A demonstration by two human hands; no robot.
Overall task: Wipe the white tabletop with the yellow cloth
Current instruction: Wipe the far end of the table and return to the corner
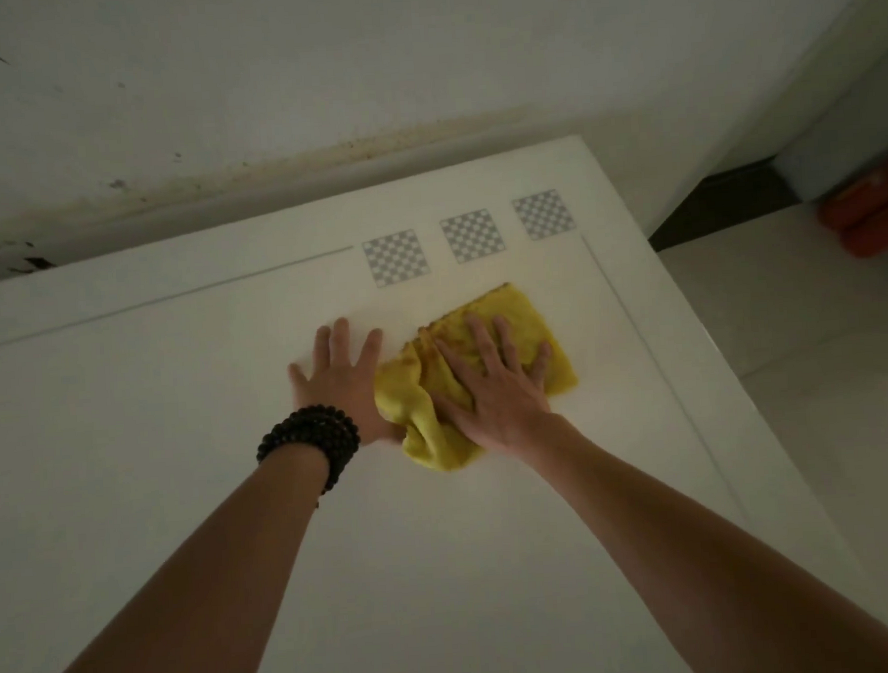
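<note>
**Cloth under right palm, far right part of table**

Near: both forearms reach out over a broad bare stretch of white table [180, 453]. A dark bead bracelet [311, 441] wraps the left wrist.

Middle: left hand [341, 377] lies flat on the bare table, fingers [339, 336] straight and spread, holding nothing. Its thumb side touches, or sits just under, the bunched left end of the cloth [528, 311]; cannot tell which.

Right hand [496, 385] presses flat on top of the cloth, fingers spread wide, not curled round it. The right is the working hand. The cloth is yellow, rumpled toward the near left and flatter toward the far right. Its long axis runs from near left to far right, roughly in line with the right forearm.

Far: three checker squares [395, 258] sit in a row just beyond the cloth, close to the table's back edge. A thin inlaid line [637, 336] runs along the right side, and the table's right edge lies beyond it.

Judgement: open room lies to the left and back toward the body; little is left ahead or to the right. The next stroke likely pulls toward the body or sweeps left, where the left hand stands in the way.

Beyond: a stained wall [315, 85] rises behind, with floor and something orange [867, 211] at far right.
</note>
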